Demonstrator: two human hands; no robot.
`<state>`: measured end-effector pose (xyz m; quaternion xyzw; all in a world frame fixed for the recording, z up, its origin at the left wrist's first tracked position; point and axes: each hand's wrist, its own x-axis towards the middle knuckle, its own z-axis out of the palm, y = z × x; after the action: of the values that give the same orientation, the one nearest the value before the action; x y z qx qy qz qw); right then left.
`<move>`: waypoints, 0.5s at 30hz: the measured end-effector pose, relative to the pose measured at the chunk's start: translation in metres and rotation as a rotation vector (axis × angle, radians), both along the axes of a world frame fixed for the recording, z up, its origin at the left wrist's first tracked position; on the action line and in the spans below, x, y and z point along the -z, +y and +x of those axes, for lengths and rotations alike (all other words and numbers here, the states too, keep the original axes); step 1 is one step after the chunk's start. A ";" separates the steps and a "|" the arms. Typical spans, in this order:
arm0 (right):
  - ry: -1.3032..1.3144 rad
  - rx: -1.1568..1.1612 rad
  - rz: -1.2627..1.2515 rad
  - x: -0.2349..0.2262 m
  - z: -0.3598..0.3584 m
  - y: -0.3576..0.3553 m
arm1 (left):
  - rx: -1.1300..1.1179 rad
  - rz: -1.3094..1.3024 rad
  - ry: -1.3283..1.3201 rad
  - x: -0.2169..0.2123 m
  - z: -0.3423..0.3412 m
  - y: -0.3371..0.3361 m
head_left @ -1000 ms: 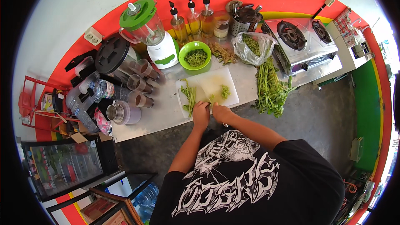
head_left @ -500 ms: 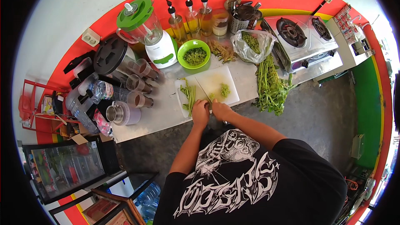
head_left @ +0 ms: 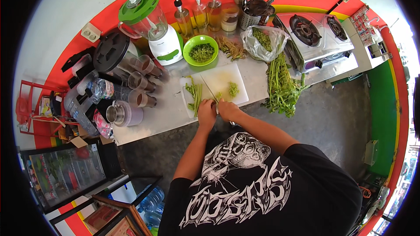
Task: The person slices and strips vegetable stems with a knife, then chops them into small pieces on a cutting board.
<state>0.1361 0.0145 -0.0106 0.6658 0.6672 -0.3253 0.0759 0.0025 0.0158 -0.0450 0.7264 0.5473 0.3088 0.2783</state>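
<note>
My left hand [head_left: 206, 112] pins the green stalks [head_left: 194, 95] flat on the white cutting board [head_left: 227, 78], so they can't roll. My right hand [head_left: 228, 110] is closed around a knife [head_left: 213, 97], blade just beside them. Stalks long, thin, pale green; a chopped pile [head_left: 233, 89] sits near.

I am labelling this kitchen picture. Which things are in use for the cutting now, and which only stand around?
In use: left hand, right hand, cutting board, green stems, chopped greens.

Standing around: blender, green bowl, gas stove, sauce bottles.
</note>
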 end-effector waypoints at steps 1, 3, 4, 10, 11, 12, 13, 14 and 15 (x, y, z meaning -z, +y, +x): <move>0.004 -0.023 -0.003 -0.006 -0.002 -0.005 | -0.013 -0.031 -0.006 0.002 -0.001 0.000; 0.003 -0.041 -0.011 -0.007 -0.001 -0.012 | -0.022 -0.066 -0.016 0.001 0.002 -0.001; 0.007 0.008 -0.011 0.001 -0.001 -0.013 | -0.016 -0.078 -0.027 0.000 0.002 0.001; 0.001 -0.001 -0.025 0.001 0.000 -0.005 | -0.001 -0.067 -0.054 0.002 0.000 -0.001; -0.007 -0.021 -0.048 -0.003 -0.001 -0.009 | -0.014 -0.052 -0.047 0.001 0.001 -0.003; -0.009 -0.025 -0.046 -0.002 -0.002 -0.013 | -0.018 -0.051 -0.049 0.001 0.000 -0.001; -0.012 -0.017 -0.002 0.000 -0.004 -0.016 | -0.014 -0.055 -0.065 0.001 -0.001 0.001; -0.015 -0.006 0.040 0.001 -0.004 -0.020 | -0.006 -0.062 -0.082 0.000 -0.001 0.002; -0.017 -0.007 0.039 0.003 -0.003 -0.018 | -0.006 -0.062 -0.084 -0.001 0.000 0.002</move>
<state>0.1335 -0.0030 -0.0139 0.6677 0.6749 -0.3063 0.0696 0.0021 0.0173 -0.0442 0.7020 0.5468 0.3228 0.3226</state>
